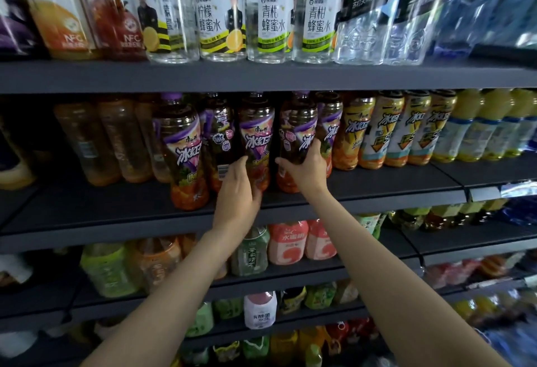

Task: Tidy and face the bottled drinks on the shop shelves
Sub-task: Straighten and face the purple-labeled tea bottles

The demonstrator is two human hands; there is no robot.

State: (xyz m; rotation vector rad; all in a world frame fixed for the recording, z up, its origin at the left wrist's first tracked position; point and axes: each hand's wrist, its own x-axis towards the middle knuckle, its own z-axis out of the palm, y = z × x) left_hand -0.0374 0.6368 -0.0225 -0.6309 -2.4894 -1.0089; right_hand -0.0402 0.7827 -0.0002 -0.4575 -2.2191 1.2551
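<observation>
Two purple-label iced tea bottles are held on the middle shelf (377, 192), a little back from its front edge and left of its centre. The left bottle (255, 140) is gripped low on its body by the left hand (236, 189), fingers curled round the base. The right bottle (296, 140) is gripped by the right hand (305, 169), thumb on the left flank, fingers wrapped round the right side. Both bottles stand upright or nearly so, labels turned roughly outward, with a dark gap between them.

A third purple-label bottle (183, 148) stands further forward, nearest the front edge, to the left of the held pair. Another of the same kind (218, 140), set behind and between them, shows its barcode side, so it is judged not yet faced. To the right along the same shelf, yellow-label tea bottles (386, 128) stand in a row, then pale yellow drinks (476, 125) toward the right end. Unlabelled-looking amber bottles (116, 140) sit deeper at the left. Clear honey-water bottles (270, 18) line the front edge of the upper shelf (261, 76).

Step in hand, as judged: the held pair is being aligned and faced. The next move is expected to call for both to be brought level with the forward bottle, gap closed, and the barcode-facing bottle rotated. Whether the bases are lifted or resting on the shelf cannot be told.
</observation>
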